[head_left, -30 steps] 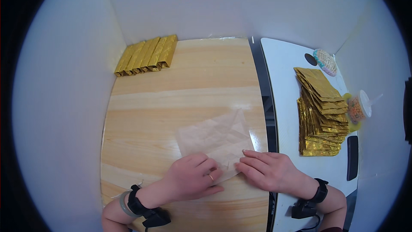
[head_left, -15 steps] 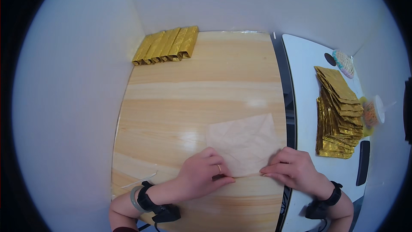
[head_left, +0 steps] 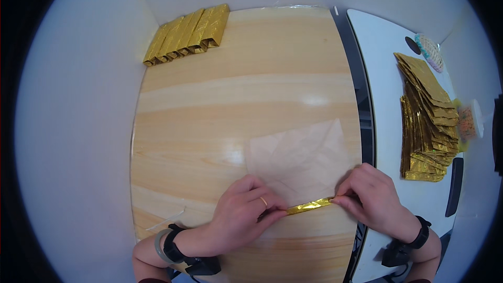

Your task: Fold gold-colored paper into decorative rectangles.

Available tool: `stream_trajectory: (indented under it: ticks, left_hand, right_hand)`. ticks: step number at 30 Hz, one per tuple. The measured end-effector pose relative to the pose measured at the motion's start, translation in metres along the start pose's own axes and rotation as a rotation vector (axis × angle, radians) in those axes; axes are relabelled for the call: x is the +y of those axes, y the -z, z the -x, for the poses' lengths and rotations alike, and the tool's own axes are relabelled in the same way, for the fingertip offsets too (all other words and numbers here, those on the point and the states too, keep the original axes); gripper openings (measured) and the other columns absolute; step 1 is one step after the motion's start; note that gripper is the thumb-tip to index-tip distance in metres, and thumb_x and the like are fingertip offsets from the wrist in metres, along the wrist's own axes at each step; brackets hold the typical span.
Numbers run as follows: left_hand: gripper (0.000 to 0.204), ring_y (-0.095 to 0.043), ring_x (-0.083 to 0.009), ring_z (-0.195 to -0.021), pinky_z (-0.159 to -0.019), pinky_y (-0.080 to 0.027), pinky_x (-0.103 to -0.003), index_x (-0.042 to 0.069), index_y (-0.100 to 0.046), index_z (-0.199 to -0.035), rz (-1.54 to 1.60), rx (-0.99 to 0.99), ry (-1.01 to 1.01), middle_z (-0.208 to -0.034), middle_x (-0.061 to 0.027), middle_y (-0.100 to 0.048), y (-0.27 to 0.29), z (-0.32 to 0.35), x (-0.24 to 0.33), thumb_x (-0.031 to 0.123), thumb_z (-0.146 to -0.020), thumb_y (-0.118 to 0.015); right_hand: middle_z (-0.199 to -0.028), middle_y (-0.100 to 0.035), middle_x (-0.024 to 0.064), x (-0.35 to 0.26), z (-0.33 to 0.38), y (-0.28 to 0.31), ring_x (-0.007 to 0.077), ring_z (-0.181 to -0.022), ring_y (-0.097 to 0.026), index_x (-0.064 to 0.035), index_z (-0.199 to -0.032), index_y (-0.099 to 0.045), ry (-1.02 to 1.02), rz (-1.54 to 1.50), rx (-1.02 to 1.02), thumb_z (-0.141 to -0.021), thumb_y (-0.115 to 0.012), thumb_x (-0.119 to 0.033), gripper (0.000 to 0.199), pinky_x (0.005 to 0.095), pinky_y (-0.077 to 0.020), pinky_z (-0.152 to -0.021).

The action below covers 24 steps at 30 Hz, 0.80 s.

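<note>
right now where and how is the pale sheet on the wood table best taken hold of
Probably by the gold folded strip along its near edge, pinched toward each end from the near side. The pale sheet lies nearly flat, so this narrow turned-up fold likely offers the easiest hold; the left hand and right hand pinch there.

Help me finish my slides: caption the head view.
Left hand and right hand pinch the folded edge of a gold-backed paper sheet on a wood-grain tabletop.
</note>
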<state>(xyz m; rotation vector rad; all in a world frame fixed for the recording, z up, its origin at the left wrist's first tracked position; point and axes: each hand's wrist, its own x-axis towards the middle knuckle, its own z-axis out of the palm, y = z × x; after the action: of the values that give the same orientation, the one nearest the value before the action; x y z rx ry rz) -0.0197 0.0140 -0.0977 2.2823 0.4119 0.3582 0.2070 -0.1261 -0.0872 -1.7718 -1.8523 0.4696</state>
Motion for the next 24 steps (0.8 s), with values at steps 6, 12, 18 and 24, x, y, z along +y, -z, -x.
stream_trajectory:
  ticks: [6, 12, 18, 24]
  left_hand:
    - [0.017, -0.052, -0.0213, -0.074, -0.068, -0.043, -0.033, 0.011, -0.066, -0.079, -0.044, -0.008, -0.016, -0.070, 0.0005, -0.059, 0.000, 0.001, 0.000, 0.011, -0.071, -0.080]
    - [0.024, -0.049, -0.0183, -0.078, -0.073, -0.037, -0.033, 0.020, -0.073, -0.093, -0.177, -0.084, -0.107, -0.073, 0.0050, -0.055, 0.002, 0.002, -0.001, 0.014, -0.070, -0.077]
    - [0.037, -0.046, -0.0164, -0.075, -0.071, -0.032, -0.032, 0.026, -0.074, -0.105, -0.283, -0.145, -0.187, -0.070, 0.0072, -0.047, 0.002, 0.000, -0.001, 0.014, -0.070, -0.074]
    - [0.036, -0.046, -0.0167, -0.071, -0.066, -0.034, -0.032, 0.023, -0.075, -0.103, -0.300, -0.010, -0.165, -0.068, 0.0067, -0.047, -0.006, 0.005, -0.003, 0.014, -0.068, -0.077]
  right_hand:
    - [-0.076, -0.056, 0.0029, 0.003, -0.002, 0.003, 0.0230, -0.072, -0.054, -0.0086, -0.081, -0.055, -0.053, -0.066, -0.061, -0.075, -0.076, -0.014, 0.022, 0.0336, -0.0442, -0.062]
    - [-0.079, -0.056, 0.0024, 0.004, 0.000, 0.007, 0.0237, -0.076, -0.053, -0.0089, -0.081, -0.055, -0.045, -0.046, -0.102, -0.076, -0.075, -0.015, 0.021, 0.0342, -0.0404, -0.068]
    - [-0.080, -0.056, 0.0022, 0.007, -0.001, 0.007, 0.0232, -0.077, -0.053, -0.0093, -0.084, -0.057, -0.016, 0.051, -0.039, -0.075, -0.075, -0.015, 0.020, 0.0347, -0.0391, -0.071]
    - [-0.094, -0.064, 0.0056, -0.005, 0.001, 0.006, 0.0228, -0.090, -0.061, -0.0061, -0.102, -0.065, 0.180, 0.375, 0.106, -0.077, -0.071, -0.016, 0.027, 0.0365, -0.0455, -0.081]
